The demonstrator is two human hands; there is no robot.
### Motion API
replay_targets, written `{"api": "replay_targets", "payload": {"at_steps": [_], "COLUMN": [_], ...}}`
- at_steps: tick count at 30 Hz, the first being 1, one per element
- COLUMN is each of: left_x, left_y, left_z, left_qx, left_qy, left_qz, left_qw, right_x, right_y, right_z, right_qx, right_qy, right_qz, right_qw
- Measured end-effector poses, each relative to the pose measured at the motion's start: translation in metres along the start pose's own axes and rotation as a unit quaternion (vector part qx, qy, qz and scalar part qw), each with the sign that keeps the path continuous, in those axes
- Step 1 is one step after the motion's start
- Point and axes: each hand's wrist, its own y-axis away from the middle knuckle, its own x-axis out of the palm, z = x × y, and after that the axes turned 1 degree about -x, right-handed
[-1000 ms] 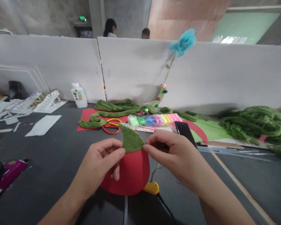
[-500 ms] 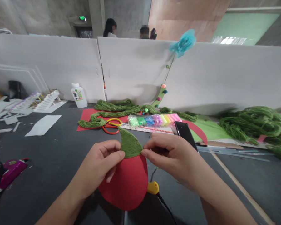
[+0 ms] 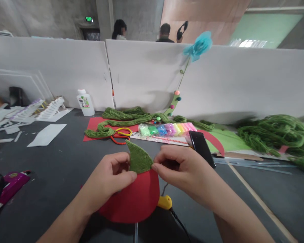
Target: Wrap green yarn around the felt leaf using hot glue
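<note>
A rounded red paper cutout [image 3: 139, 199] is held up above the dark table, its upper tip covered with rows of green yarn [image 3: 139, 158]. My left hand [image 3: 114, 175] grips its left edge, thumb across the front at the border between yarn and red. At the right edge, my right hand [image 3: 174, 163] pinches the corner where the green meets the red; any loose yarn end there is too small to make out. Partly behind the cutout lies a yellow glue gun [image 3: 165, 202] with a black cord. A clear stick [image 3: 136, 233] shows below the cutout.
Behind my hands are scissors [image 3: 121, 137], green yarn skeins [image 3: 126, 114], bagged coloured clay [image 3: 167, 129] and a black phone [image 3: 202, 148]. More yarn [image 3: 283, 135] is heaped right. A white bottle [image 3: 85, 103] stands by the partition [image 3: 147, 74]. A purple power strip [image 3: 11, 189] lies left.
The cutout has tilted, its green tip shifting slightly left and down, and its lower edge reaching further left. Both hands keep their hold. Beyond the partition, a person now holds up headphones.
</note>
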Motion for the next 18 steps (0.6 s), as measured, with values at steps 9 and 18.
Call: {"api": "replay_targets", "payload": {"at_steps": [9, 18], "left_x": [0.0048, 0.004], "left_y": [-0.0012, -0.0033], "left_z": [-0.0001, 0.0042], "left_qx": [-0.037, -0.058], "left_qy": [0.013, 0.023], "left_qz": [-0.011, -0.026], "left_qw": [0.999, 0.998], "right_x": [0.0076, 0.0097], "right_y": [0.001, -0.0008], "right_z": [0.0006, 0.0021], "right_qx": [0.002, -0.002], "right_qy": [0.057, 0.064], "right_qz": [0.008, 0.012], "right_qw": [0.998, 0.998]}}
